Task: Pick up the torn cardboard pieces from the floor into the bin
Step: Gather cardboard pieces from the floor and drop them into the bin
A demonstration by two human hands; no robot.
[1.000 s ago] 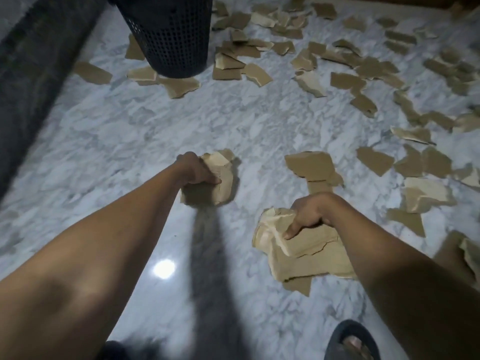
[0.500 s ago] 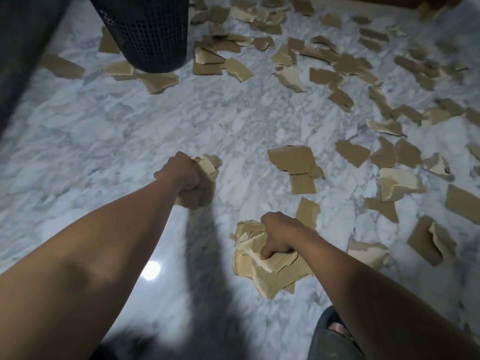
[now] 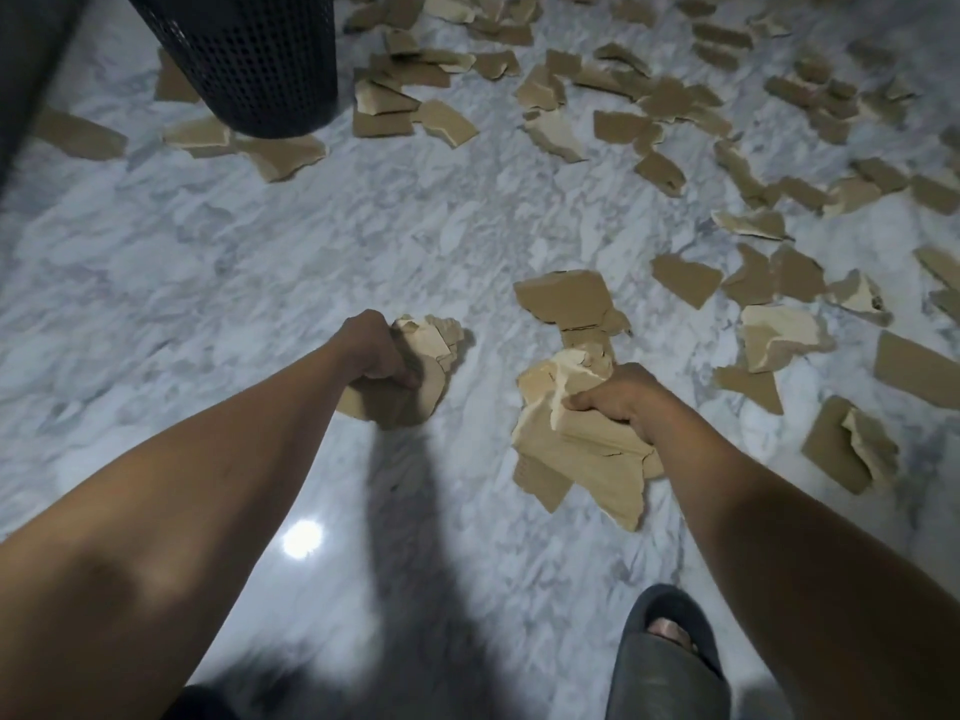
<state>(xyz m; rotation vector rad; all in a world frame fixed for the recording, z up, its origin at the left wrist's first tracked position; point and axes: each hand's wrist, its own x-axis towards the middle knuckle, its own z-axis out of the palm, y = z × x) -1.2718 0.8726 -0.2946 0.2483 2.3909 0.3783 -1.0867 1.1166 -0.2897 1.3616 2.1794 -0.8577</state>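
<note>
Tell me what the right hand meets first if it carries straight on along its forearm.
The right hand, gripping cardboard pieces, crosses bare floor, then likely reaches the bin at its base; depth is unclear.

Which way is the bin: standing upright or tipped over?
Upright: the black mesh bin stands on its base on the marble floor. Its rim lies out of frame.

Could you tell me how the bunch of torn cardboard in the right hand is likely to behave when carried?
The bunch probably weighs little: the right hand holds it alone. It looks fairly stiff, as pieces jut out flat below the hand rather than drooping. Being loose layers gripped together, outer pieces may slip out.
</note>
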